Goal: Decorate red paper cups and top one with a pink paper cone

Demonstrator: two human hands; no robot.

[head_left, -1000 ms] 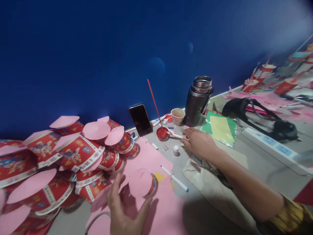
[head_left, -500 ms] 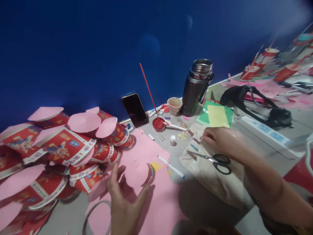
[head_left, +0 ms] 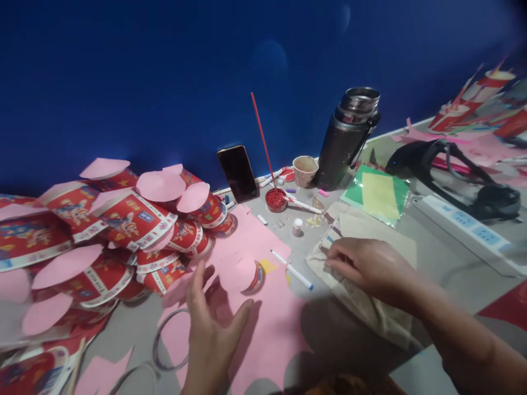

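Note:
My left hand (head_left: 216, 326) is open, thumb and fingers spread, holding nothing. Just beyond it a small cup with a pink paper disc (head_left: 242, 271) on its end lies on pink paper (head_left: 272, 323). My right hand (head_left: 358, 266) is low over a beige cloth (head_left: 379, 227), its fingers curled together. Whatever those fingers hold is hidden; the scissors that lay there do not show. A white marker with a blue end (head_left: 294, 270) lies between my hands.
Red paper cups with pink discs (head_left: 132, 219) are piled at left. A phone (head_left: 239, 173), dish of red bits (head_left: 275, 200), paper cup (head_left: 304, 170) and black thermos (head_left: 348, 140) stand along the blue wall. A power strip (head_left: 473, 233) and black headset (head_left: 453, 175) are at right.
My right hand has come down and nearer over the cloth, covering where the scissors lay. My left hand has drawn slightly away from the small disc-topped cup. The view has shifted left.

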